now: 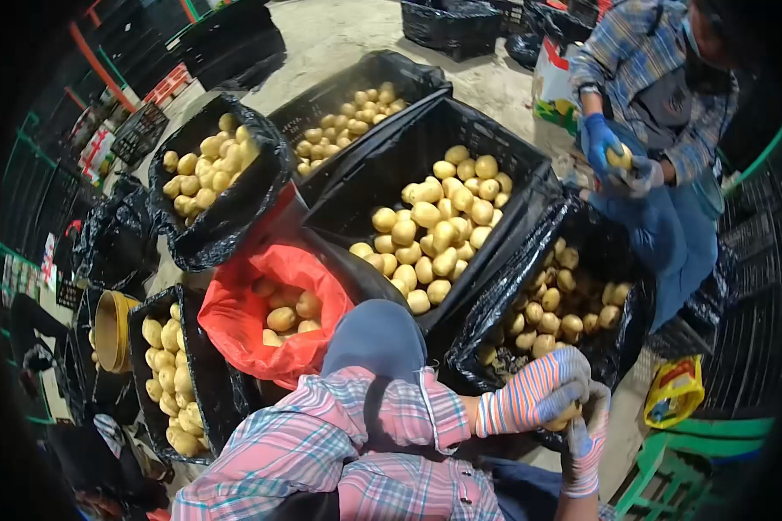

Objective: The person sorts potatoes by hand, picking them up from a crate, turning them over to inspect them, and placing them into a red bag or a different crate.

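Both my hands wear striped gloves with greyish fingers, and they meet at the lower right over the edge of a black-lined crate. My left hand (537,395) reaches across from the left, its fingers closed around a potato (565,417). From below, my right hand (586,438) grips the same potato, which the fingers partly hide. Just beyond them, the black-lined crate (469,334) holds darker, soil-marked potatoes (552,321). Beside it, a larger black-lined crate (513,143) contains cleaner yellow potatoes (434,226).
A red bag (226,304) of potatoes stands left of my knee (375,337). More black-lined crates (269,165) of potatoes stand farther left. A co-worker (652,95) in gloves holds a potato (619,156) at upper right. A yellow basket (676,391) and green chair (678,473) are at right.
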A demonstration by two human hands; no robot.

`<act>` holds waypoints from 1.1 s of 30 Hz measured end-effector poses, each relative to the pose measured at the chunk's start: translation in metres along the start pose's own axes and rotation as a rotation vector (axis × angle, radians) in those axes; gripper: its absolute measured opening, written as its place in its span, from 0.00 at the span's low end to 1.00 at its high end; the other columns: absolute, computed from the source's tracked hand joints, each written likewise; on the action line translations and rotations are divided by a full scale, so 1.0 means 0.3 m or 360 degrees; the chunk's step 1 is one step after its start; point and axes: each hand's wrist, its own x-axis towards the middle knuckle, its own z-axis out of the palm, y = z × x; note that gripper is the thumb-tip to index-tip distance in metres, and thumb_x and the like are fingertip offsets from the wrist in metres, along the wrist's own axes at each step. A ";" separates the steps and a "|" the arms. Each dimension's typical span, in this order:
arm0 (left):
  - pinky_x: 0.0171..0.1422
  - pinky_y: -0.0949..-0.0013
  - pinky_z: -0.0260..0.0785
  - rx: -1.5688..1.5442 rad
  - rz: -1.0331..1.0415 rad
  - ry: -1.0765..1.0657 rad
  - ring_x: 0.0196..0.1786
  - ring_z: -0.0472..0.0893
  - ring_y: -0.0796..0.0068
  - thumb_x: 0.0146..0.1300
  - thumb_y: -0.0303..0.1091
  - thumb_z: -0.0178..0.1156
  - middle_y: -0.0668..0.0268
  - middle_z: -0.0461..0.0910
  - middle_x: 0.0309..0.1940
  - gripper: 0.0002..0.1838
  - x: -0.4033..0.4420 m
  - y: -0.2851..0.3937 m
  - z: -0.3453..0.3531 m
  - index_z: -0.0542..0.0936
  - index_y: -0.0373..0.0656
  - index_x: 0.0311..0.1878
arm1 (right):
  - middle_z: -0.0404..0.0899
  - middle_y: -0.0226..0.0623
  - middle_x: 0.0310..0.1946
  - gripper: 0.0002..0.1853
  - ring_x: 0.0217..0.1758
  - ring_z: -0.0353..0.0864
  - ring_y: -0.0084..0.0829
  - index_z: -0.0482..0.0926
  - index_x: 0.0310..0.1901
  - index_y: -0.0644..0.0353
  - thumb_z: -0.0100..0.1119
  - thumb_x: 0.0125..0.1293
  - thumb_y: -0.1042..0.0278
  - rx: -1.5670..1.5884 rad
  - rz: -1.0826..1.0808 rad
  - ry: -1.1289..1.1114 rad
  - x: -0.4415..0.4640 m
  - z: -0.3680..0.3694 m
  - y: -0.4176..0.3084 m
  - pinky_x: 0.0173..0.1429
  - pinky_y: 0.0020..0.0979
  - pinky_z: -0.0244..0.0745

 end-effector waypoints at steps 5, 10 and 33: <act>0.52 0.59 0.64 0.0216 0.0129 -0.0058 0.43 0.72 0.53 0.68 0.35 0.49 0.55 0.72 0.37 0.10 -0.003 -0.002 -0.025 0.75 0.38 0.38 | 0.69 0.35 0.51 0.32 0.57 0.68 0.28 0.65 0.57 0.60 0.65 0.56 0.52 0.0203 0.0076 -0.0009 0.005 0.038 -0.019 0.64 0.31 0.62; 0.47 0.64 0.67 -0.0525 -0.0694 0.0511 0.39 0.74 0.64 0.69 0.37 0.51 0.58 0.74 0.32 0.11 -0.007 -0.047 -0.001 0.74 0.37 0.40 | 0.66 0.45 0.60 0.38 0.64 0.65 0.36 0.60 0.65 0.65 0.61 0.57 0.54 -0.0388 -0.0229 0.0000 0.025 0.105 -0.036 0.69 0.35 0.59; 0.58 0.64 0.67 -0.0453 -0.0597 0.0139 0.50 0.76 0.63 0.63 0.45 0.58 0.59 0.76 0.44 0.17 0.016 -0.015 -0.041 0.77 0.41 0.46 | 0.74 0.26 0.38 0.34 0.28 0.69 0.24 0.70 0.59 0.48 0.51 0.61 0.31 0.1395 0.0770 -0.0231 0.016 0.097 0.047 0.31 0.27 0.64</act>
